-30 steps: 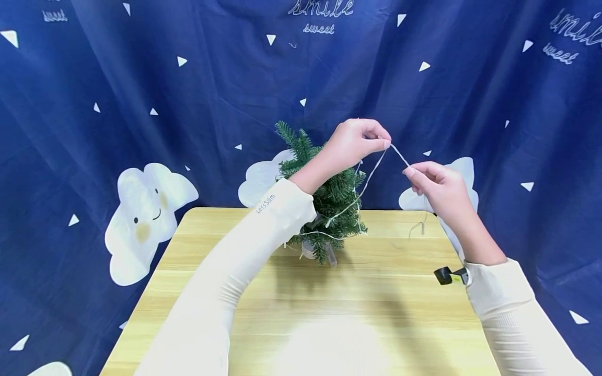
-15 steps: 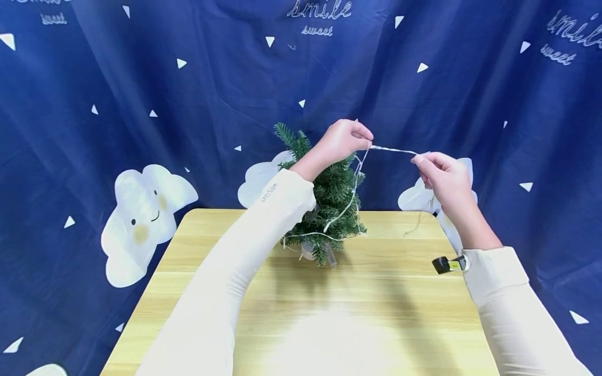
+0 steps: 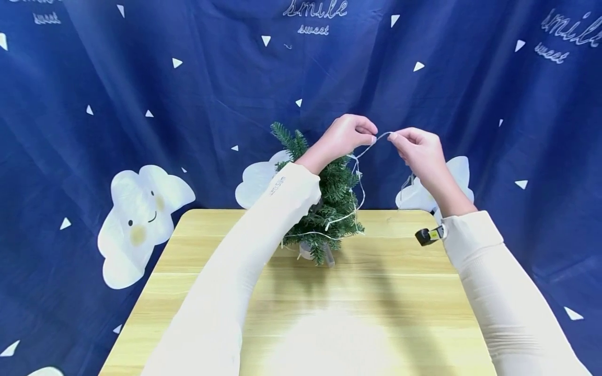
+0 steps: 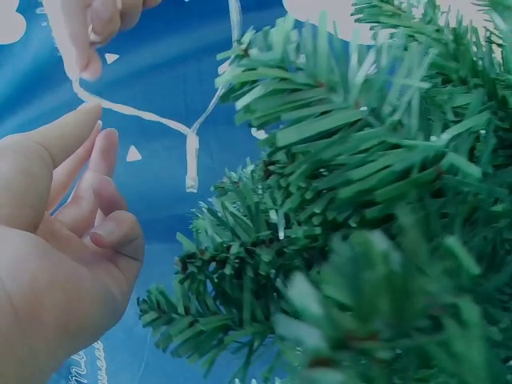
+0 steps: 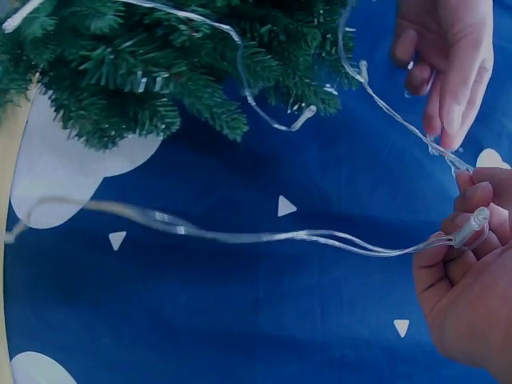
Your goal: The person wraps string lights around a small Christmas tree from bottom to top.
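A small green artificial Christmas tree (image 3: pixel 336 190) stands toward the back of the table, with a string of lights (image 3: pixel 362 194) draped down its right side. Beyond the tree, my left hand (image 3: pixel 347 134) reaches over to the wire. In the left wrist view its thumb and index finger are apart, the thumb tip right at the wire (image 4: pixel 144 114). My right hand (image 3: pixel 421 152) pinches the wire just to the right. A clear bulb (image 5: pixel 470 230) shows against the right hand's fingers in the right wrist view, and a loose length of wire trails from that hand.
The light wooden table (image 3: pixel 211 250) ends close behind the tree. A blue curtain (image 3: pixel 226 62) with white clouds and triangles hangs behind it. A small black device (image 3: pixel 427 236) sits at the right sleeve's cuff.
My right hand has moved left and up, closer to the left hand, and the wire between them has gone from taut to a short arc. The trailing wire has risen with it.
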`<control>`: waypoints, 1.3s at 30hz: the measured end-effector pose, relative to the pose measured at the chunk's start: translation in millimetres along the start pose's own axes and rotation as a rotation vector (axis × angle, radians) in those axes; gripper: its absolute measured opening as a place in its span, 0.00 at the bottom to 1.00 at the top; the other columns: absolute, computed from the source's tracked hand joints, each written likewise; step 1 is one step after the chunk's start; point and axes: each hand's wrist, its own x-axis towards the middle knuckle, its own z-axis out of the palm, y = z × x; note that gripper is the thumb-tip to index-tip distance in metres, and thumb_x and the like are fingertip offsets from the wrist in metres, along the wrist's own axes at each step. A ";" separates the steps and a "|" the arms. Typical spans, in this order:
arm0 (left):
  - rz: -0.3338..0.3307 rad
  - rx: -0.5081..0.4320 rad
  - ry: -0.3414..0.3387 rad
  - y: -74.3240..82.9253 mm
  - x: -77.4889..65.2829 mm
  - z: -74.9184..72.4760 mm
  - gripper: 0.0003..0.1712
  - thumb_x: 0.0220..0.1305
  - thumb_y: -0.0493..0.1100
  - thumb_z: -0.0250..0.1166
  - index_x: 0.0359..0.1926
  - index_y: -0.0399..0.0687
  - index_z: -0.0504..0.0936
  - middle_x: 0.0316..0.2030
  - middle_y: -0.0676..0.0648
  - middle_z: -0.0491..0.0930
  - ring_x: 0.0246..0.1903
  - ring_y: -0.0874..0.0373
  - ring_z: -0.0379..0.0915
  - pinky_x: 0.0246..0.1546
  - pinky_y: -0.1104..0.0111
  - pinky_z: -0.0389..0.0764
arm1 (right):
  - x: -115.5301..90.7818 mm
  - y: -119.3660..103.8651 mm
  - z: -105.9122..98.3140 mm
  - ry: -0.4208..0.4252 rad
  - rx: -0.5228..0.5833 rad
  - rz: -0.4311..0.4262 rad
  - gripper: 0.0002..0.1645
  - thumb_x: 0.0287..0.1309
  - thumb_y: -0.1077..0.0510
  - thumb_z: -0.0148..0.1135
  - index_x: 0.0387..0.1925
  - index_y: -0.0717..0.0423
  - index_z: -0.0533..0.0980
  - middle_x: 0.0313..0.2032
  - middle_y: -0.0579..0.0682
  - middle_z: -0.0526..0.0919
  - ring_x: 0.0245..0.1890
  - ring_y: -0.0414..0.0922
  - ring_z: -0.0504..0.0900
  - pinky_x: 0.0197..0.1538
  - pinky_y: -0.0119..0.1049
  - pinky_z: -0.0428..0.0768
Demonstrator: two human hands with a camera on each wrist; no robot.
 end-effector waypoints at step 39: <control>-0.078 -0.108 0.298 -27.3 39.1 -13.3 0.07 0.64 0.40 0.70 0.42 0.44 0.89 0.45 0.48 0.88 0.44 0.62 0.78 0.45 0.76 0.74 | -3.2 7.1 25.3 -0.085 -0.053 0.010 0.18 0.67 0.47 0.64 0.44 0.59 0.83 0.24 0.37 0.83 0.33 0.39 0.79 0.42 0.33 0.74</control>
